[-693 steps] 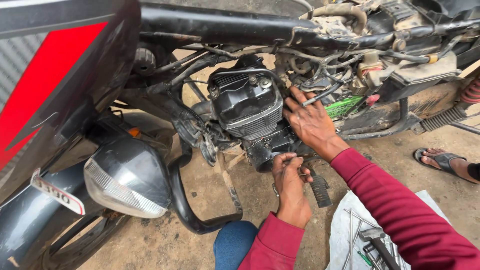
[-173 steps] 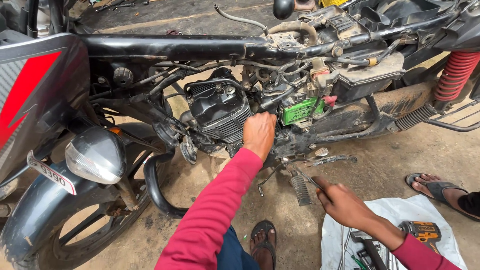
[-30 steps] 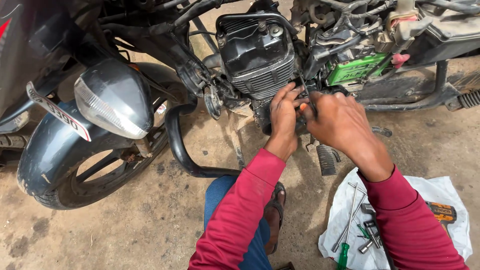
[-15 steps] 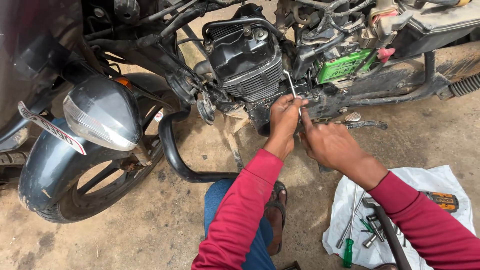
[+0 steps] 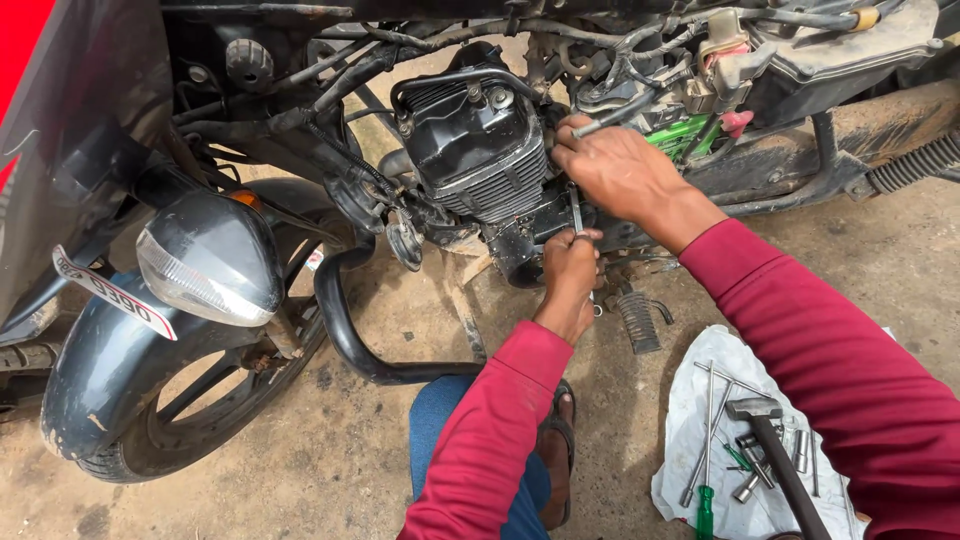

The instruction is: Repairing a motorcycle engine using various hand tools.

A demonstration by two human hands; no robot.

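Observation:
A partly stripped motorcycle lies in front of me, its black finned engine (image 5: 478, 150) in the middle of the view. My left hand (image 5: 570, 275) is closed around a thin metal tool (image 5: 576, 208) that stands upright against the lower right side of the engine. Higher up, my right hand (image 5: 618, 170) rests on the engine's right side among hoses and wires, its fingers curled against the parts there; what it grips is hidden. Both arms wear dark red sleeves.
A headlight (image 5: 205, 260) and the front wheel (image 5: 170, 400) sit at the left, with a black crash guard bar (image 5: 350, 330) curving below the engine. On a white cloth (image 5: 725, 440) at lower right lie a hammer (image 5: 775, 455), sockets, rods and a green-handled screwdriver (image 5: 705, 505). My sandalled foot (image 5: 555, 455) rests on the concrete.
My right hand has moved up from beside the left hand to the upper right side of the engine. The left hand stays low on the engine, holding the thin tool.

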